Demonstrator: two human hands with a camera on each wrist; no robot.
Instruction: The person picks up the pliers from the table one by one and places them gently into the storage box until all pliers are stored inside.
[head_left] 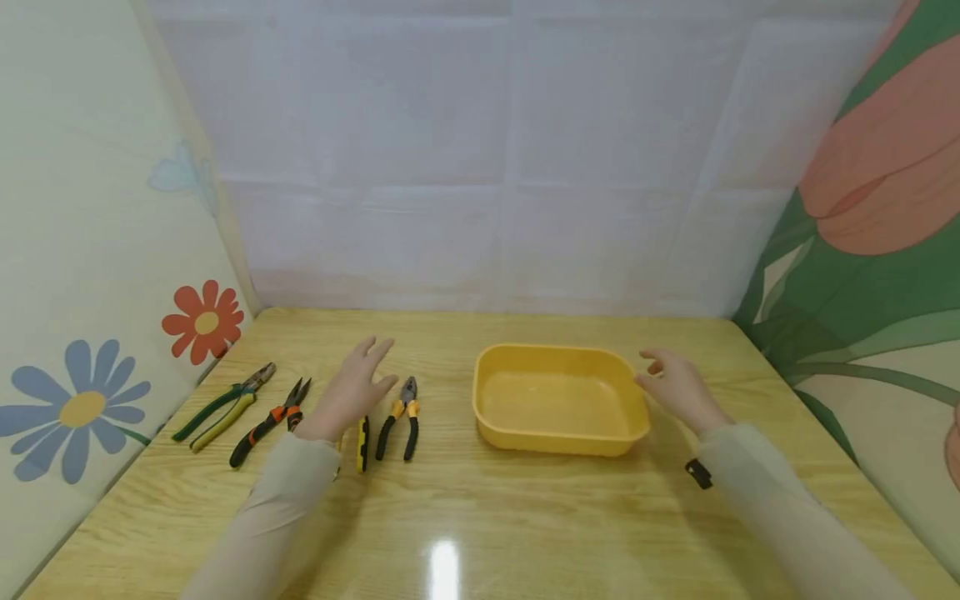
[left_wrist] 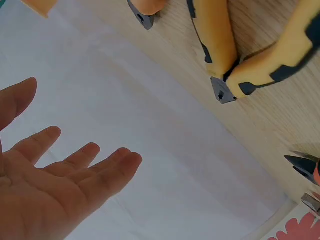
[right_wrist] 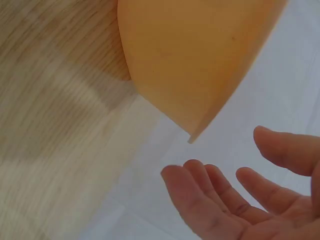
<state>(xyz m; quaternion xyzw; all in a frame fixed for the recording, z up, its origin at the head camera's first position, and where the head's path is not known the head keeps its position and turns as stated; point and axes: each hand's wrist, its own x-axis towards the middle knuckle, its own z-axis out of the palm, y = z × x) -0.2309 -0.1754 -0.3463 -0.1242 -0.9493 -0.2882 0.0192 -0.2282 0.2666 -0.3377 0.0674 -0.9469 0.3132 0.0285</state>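
Note:
My left hand hovers over the row of tools with its fingers spread and nothing in it. Partly hidden beneath it are yellow-and-black handles with a small metal tip. Right of that hand lie pliers with black-and-orange handles; on its left are long-nosed pliers with black-and-orange grips, then green-and-yellow pliers. My right hand is held beside the right end of a yellow plastic tub, fingers loosely bent. In the right wrist view its fingertips show just apart from the tub's rim.
The wooden table backs onto a white cloth. Flower-printed sheets stand along both sides. A small black object shows beside the right sleeve. Inside, the tub's floor is bare.

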